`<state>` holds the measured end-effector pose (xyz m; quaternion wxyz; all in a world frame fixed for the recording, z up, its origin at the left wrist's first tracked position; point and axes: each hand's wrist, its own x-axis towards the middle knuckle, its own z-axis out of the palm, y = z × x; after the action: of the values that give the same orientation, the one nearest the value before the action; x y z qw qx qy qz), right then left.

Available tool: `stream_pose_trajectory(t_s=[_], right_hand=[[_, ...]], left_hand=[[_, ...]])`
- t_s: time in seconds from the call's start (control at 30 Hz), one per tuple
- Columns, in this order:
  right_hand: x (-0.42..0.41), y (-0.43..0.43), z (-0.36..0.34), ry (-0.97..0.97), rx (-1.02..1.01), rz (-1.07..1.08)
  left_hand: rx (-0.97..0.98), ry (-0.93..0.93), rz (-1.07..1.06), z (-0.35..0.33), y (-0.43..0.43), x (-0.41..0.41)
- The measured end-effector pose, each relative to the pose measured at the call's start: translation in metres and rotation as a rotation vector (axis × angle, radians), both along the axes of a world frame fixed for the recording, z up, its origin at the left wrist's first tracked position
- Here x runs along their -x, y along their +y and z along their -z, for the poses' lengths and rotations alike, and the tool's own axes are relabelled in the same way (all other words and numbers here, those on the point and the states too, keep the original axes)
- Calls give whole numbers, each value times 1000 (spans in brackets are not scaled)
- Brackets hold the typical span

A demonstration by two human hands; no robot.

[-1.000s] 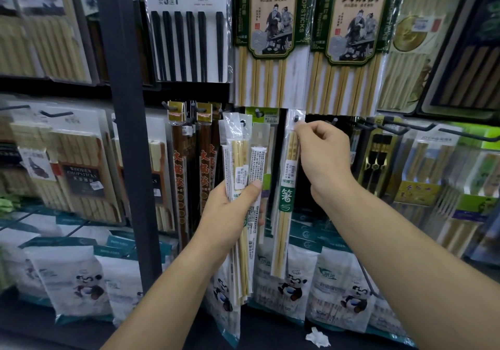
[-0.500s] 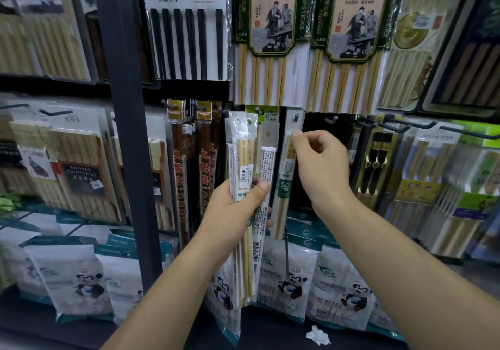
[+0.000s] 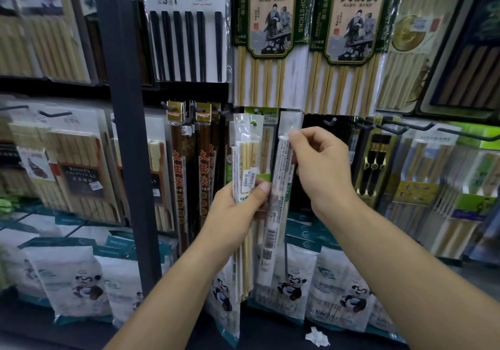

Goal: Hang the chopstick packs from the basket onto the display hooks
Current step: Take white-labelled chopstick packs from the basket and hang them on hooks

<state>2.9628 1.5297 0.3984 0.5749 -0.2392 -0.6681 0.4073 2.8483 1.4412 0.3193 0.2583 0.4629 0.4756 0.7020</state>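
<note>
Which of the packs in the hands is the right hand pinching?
The rightmost pack, its white printed back facing us: the right hand pinches its top. The other packs, showing pale sticks, are gripped only by the left hand.

Left hand (image 3: 238, 209): your forearm extends up from below, thumb and fingers curled round a bundle of packs (image 3: 243, 160) | Right hand (image 3: 322, 168): your arm enters from lower right, thumb and forefinger pinching the top of a single pack (image 3: 280, 187).
</note>
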Motion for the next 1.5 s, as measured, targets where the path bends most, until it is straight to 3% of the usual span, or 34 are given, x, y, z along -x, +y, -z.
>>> stream_pose_trajectory(t_s=[0.53,0.9,1.17,1.33,1.5], right_hand=[[5,26,-9,-6,84,102],[0,23,3,-50,57,206],[4,-14,2,-41,48,-86],[3,-13,-3,13,82,-93],[-1,-2,-10,55,85,-45]], left_hand=[[24,-157,69,-3,-3,1],[-48,-112,25,-4,-5,-3],[-75,-75,67,-3,-2,-7],[-76,-128,65,-1,0,-6],[-22,6,-150,-1,-1,-1]])
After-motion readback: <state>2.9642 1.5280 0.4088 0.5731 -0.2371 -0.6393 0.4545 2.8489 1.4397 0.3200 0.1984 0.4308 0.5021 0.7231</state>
